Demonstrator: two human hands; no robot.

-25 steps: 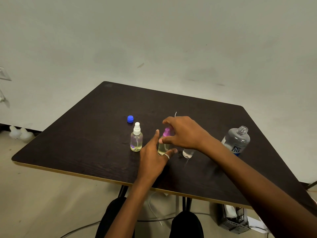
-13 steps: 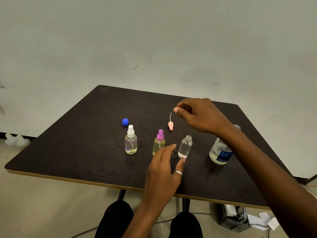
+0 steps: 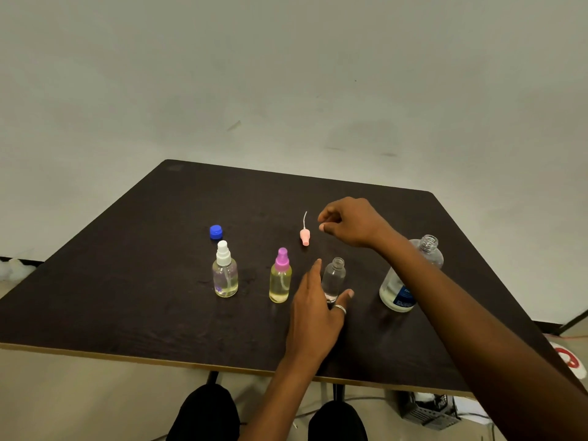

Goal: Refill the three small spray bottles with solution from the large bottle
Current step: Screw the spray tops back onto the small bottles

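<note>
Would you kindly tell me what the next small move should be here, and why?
Probably close the left hand around the uncapped small bottle to steady it for filling. Its pink spray top lies on the table, the hand is open right beside the bottle, and the large bottle stands uncapped to the right.

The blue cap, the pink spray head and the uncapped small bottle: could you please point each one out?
blue cap (image 3: 216, 232), head view, its top face.
pink spray head (image 3: 304, 237), head view, its pink body.
uncapped small bottle (image 3: 335, 277), head view, its clear body.
</note>
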